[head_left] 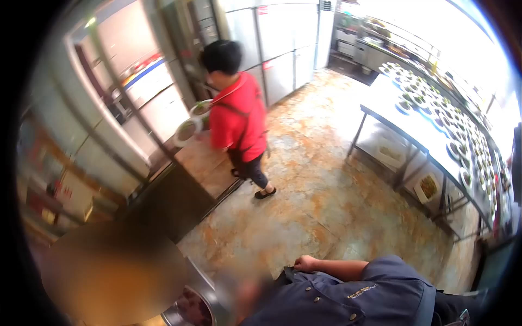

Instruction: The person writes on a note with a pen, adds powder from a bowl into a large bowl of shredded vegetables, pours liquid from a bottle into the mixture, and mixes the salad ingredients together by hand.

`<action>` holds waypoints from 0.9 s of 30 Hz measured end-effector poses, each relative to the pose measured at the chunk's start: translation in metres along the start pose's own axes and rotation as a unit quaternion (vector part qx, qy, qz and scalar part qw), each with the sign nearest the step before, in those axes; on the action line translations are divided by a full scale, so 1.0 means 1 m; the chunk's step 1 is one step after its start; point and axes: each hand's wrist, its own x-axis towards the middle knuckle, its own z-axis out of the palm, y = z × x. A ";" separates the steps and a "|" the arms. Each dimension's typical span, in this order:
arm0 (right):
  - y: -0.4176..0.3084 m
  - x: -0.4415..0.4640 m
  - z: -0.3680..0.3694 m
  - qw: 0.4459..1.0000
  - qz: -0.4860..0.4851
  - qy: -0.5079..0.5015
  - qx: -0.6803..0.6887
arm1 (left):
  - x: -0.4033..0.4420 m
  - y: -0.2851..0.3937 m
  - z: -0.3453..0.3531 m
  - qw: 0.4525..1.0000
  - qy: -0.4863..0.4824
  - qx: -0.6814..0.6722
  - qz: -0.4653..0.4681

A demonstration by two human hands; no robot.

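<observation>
Across the front of my dark blue buttoned shirt (331, 304), my right hand (307, 263) is held at waist height with its fingers curled. A piece of black cloth (285, 278) lies against it, and what is inside the fingers is hidden. A reddish, skin-toned smear (249, 296) to its left may be my left hand, but no fingers can be made out. Beside that smear stands a metal container (209, 293) with something dark red in it. A large brown-orange blurred shape (111, 271) covers the lower left.
A co-worker in a red shirt (239, 114) walks toward the doorway, carrying plates of food (187, 130). Steel cabinets (285, 43) line the back. At right, a long steel table (402, 122) bears rows of small filled dishes, with white bins (427, 187) beneath. The floor (304, 179) is patterned.
</observation>
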 end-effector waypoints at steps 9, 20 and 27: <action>-0.007 0.101 -0.181 0.986 0.031 0.157 0.044 | 0.195 0.152 0.048 0.996 -0.041 0.078 0.003; 0.212 0.040 -0.173 0.915 0.397 0.038 0.058 | 0.411 0.367 0.138 0.595 -0.294 0.648 0.373; 0.217 0.090 -0.169 0.801 0.403 0.097 0.432 | 0.633 0.524 0.368 0.892 -0.280 0.319 0.153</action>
